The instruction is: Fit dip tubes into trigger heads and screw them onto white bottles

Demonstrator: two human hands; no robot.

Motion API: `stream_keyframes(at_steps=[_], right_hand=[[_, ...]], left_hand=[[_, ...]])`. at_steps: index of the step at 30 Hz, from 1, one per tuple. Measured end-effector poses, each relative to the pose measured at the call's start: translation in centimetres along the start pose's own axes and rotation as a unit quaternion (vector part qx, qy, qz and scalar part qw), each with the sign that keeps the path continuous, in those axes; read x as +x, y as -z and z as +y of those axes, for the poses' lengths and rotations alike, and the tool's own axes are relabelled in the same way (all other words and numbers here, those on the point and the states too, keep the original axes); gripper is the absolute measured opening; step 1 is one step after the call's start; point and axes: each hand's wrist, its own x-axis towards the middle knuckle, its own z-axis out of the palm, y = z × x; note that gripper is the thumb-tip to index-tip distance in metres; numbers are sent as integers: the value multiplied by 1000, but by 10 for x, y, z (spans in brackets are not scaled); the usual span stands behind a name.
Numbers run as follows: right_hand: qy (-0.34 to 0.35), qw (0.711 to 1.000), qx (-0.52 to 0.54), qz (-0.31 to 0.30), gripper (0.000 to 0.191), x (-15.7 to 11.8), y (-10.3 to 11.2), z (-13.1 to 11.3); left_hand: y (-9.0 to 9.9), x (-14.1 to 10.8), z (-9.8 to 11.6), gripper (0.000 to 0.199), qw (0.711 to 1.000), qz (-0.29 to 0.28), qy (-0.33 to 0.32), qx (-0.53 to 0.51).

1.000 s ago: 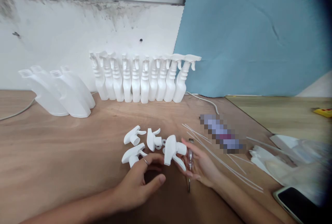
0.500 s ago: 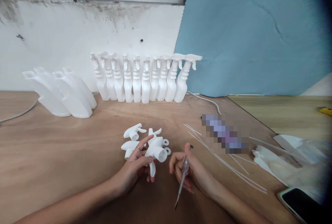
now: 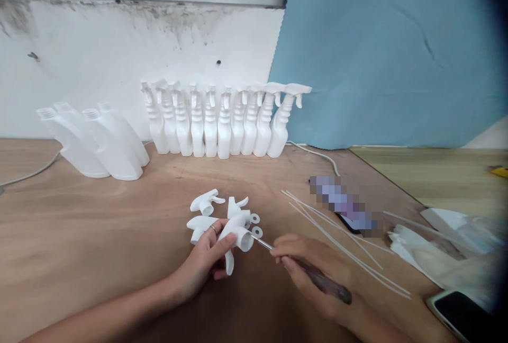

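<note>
My left hand (image 3: 210,253) grips a white trigger sprayer head (image 3: 235,229), its round collar facing right and its trigger pointing down. In my right hand (image 3: 305,266) is a screwdriver (image 3: 323,282) with a translucent dark handle. Its thin metal shaft points left, and the tip meets or overlaps the collar opening; whether it is inside I cannot tell. Beyond my left hand lie more loose sprayer heads (image 3: 205,202), one partly covered by my fingers. Two small white washers (image 3: 257,232) lie just right of the held head.
Several finished-looking white spray bottles (image 3: 224,131) stand in a row by the wall. Translucent bottles without heads (image 3: 115,158) are at left. Thin white tubes (image 3: 337,247), a blurred-out phone-like object (image 3: 349,222), plastic bags (image 3: 432,258) and a dark-screened phone (image 3: 464,311) lie at right.
The screwdriver has turned in my right hand from pointing down towards me to pointing left, its tip now at the held sprayer head's collar. My left hand has barely moved.
</note>
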Motion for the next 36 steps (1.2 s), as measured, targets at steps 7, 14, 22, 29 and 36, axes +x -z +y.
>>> stream_keyframes(at_steps=[7, 14, 22, 29, 36], right_hand=[[163, 981, -102, 0, 34, -4, -19, 0], [204, 968, -142, -45, 36, -1, -11, 4], [78, 996, -36, -2, 26, 13, -9, -18], [-137, 970, 199, -7, 16, -2, -2, -5], [-180, 927, 327, 35, 12, -8, -21, 2]], left_hand=[[1, -1, 1, 49, 999, -6, 29, 30], [-3, -1, 0, 53, 997, 50, 38, 50], [-4, 0, -8, 53, 988, 48, 51, 139], [-4, -1, -7, 54, 986, 12, 38, 164], [-6, 1, 3, 59, 994, 57, 68, 70]])
